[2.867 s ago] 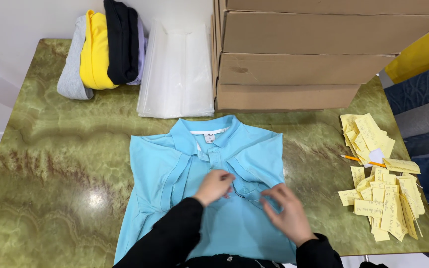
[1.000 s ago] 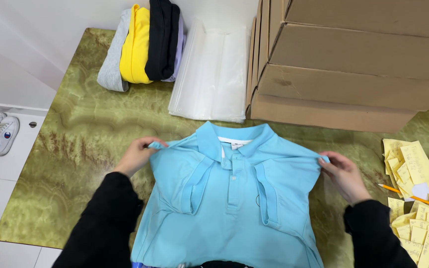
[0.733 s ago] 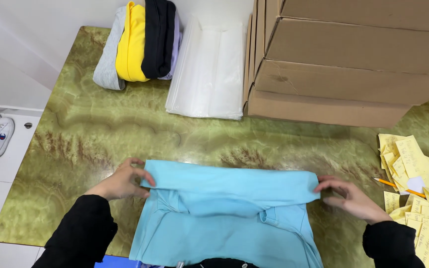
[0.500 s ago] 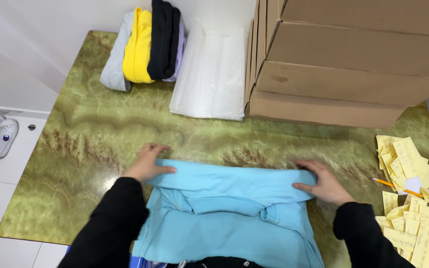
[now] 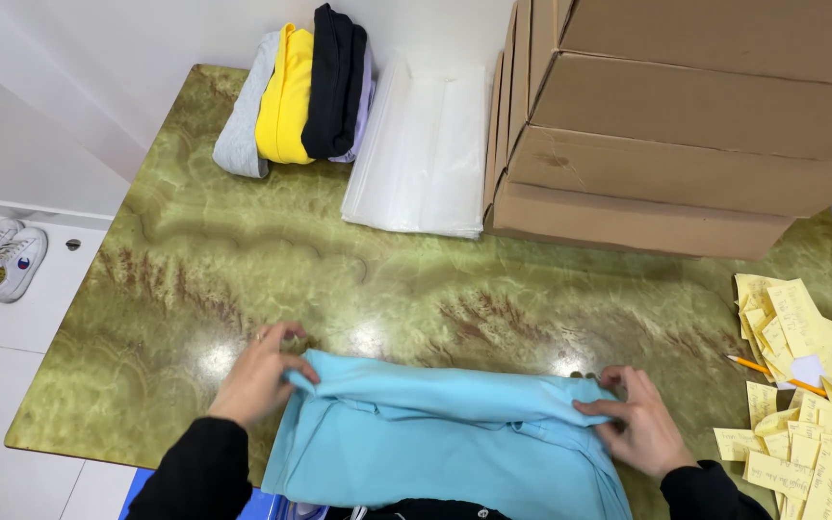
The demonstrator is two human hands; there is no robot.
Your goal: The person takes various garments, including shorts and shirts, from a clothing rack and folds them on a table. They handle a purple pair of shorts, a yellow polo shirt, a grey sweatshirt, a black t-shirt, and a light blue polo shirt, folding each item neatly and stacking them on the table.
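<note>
Nearest, left hand [image 5: 260,374] and right hand [image 5: 634,424], fingers curled shut, pinching both ends of folded blue shirt [image 5: 435,438] on green table [image 5: 243,260]. Farther off: clothes stack [image 5: 300,91], plastic bags [image 5: 421,154], cardboard boxes [image 5: 676,125].

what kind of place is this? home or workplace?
Probably a small garment packing workspace, not a home. Both hands, left hand and right hand, grip a folded light blue shirt on a green marble-look table, beside clear plastic bags, stacked cardboard boxes and yellow paper slips.

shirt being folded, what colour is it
Light blue shirt, plain, seen in the head view.
</note>
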